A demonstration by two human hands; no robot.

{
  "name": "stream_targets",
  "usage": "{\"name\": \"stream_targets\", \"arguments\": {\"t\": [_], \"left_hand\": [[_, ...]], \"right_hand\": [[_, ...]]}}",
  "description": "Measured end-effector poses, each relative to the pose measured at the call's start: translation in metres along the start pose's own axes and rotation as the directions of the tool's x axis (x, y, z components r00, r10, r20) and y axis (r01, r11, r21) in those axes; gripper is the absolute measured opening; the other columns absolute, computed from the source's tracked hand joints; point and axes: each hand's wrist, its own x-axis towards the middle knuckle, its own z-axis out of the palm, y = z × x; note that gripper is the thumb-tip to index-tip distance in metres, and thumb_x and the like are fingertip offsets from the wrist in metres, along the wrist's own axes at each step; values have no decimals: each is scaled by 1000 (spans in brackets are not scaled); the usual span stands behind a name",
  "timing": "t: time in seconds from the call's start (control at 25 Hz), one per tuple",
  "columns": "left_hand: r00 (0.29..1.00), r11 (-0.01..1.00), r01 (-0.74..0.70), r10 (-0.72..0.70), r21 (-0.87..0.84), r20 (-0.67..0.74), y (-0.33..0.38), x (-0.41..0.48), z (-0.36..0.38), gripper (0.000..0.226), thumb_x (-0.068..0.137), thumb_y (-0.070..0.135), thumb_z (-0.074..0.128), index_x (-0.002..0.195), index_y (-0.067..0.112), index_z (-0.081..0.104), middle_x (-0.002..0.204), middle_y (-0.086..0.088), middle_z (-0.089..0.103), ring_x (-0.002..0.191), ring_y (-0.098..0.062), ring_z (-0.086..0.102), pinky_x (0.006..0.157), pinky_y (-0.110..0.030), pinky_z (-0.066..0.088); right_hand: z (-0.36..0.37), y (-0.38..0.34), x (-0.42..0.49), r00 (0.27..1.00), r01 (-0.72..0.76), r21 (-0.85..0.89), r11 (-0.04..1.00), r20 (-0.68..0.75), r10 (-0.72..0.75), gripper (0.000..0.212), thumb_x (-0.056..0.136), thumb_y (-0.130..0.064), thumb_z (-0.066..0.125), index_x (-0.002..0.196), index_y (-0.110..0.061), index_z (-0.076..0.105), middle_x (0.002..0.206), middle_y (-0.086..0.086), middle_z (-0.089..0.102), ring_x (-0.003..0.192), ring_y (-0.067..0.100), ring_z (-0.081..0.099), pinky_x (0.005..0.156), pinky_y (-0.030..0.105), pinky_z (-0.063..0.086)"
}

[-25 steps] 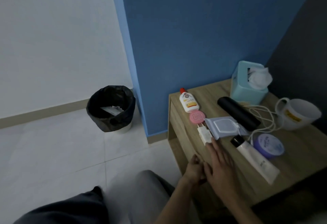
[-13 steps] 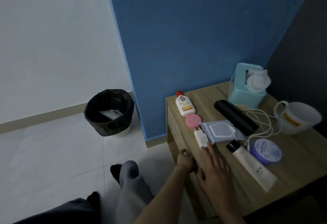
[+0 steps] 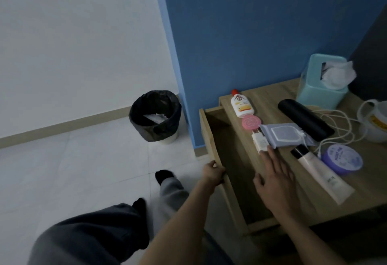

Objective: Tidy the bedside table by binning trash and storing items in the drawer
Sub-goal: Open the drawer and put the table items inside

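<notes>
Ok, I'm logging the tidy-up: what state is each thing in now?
Drawer: pulled out, nothing seen inside.
Left hand: grips the drawer front.
Right hand: fingers straight, fingertip touching the charger.
Bin: bagged, paper inside.
Tissue box: tissue sticking out.
Bottle: lying, capped.
Tube: lying, capped.
Mug: upright.

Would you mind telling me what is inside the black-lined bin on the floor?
One pale piece of paper or packaging lies inside the bin. Anything deeper is hidden by its near wall and the dark shadow.
</notes>
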Motion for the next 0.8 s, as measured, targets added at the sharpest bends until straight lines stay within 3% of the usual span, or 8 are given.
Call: {"name": "stream_targets", "arguments": {"t": [0.16, 0.36, 0.44, 0.52, 0.6, 0.64, 0.8], "left_hand": [[993, 998, -24, 31, 56, -116, -13, -10, -37, 47, 92, 6, 54, 137, 8, 44, 116, -12, 59, 91, -22, 59, 76, -29, 51], [956, 986, -46, 90, 160, -280, -25, -16, -67, 48, 93, 9, 53, 140, 8, 41, 132, -14, 56, 99, -24, 60, 79, -30, 53], [912, 974, -92, 166, 206, -374, -23, -23, -59, 49, 93, 17, 55, 140, 14, 40, 137, -9, 52, 115, -26, 57, 96, -40, 51], [842, 900, -236, 377, 366, -385, -16, -33, -40, 51, 92, 19, 55, 140, 19, 38, 148, -5, 40, 132, -24, 44, 109, -46, 39], [783, 786, -372, 552, 494, -288, 0, -51, -8, 55, 92, 19, 54, 143, 20, 34, 154, -1, 27, 141, -19, 29, 117, -42, 26], [767, 731, -432, 606, 528, -211, 10, -58, 11, 55, 92, 19, 54, 144, 22, 33, 155, 1, 25, 142, -17, 26, 117, -38, 24], [699, 414, -631, 671, 656, 248, 43, -66, 79, 55, 94, 24, 50, 145, 27, 28, 157, 2, 21, 145, -20, 15, 118, -41, 22]], "right_hand": [[0, 2, 0, 1000, -8, -4, 1000, 0, 8, 65, 78, -27, 61, 138, -17, 38, 153, 7, 30, 132, 31, 39, 101, 50, 40], [-1, 1, 1, 999, 21, 32, 999, -35, -20, 61, 77, -25, 59, 134, -15, 43, 149, 10, 36, 127, 33, 46, 96, 51, 44], [-4, 2, -1, 996, 33, 166, 986, -86, -19, 58, 79, -19, 61, 133, -15, 44, 149, 9, 36, 130, 30, 43, 97, 51, 44], [-11, 1, -9, 995, -8, 395, 919, -91, 48, 57, 82, -15, 61, 136, -17, 42, 148, 8, 37, 132, 21, 37, 102, 46, 41], [-24, 5, -20, 987, -10, 529, 848, -132, 94, 49, 85, -19, 54, 133, -12, 45, 141, 12, 44, 128, 17, 38, 102, 39, 37], [-31, 10, -25, 977, -1, 511, 860, -183, 109, 46, 84, -22, 50, 128, -8, 49, 135, 16, 49, 126, 22, 43, 99, 39, 37], [-46, 48, -35, 917, -196, 114, 974, -331, 223, 46, 79, -26, 40, 115, -3, 58, 116, 23, 61, 108, 32, 50, 88, 49, 44]]}}
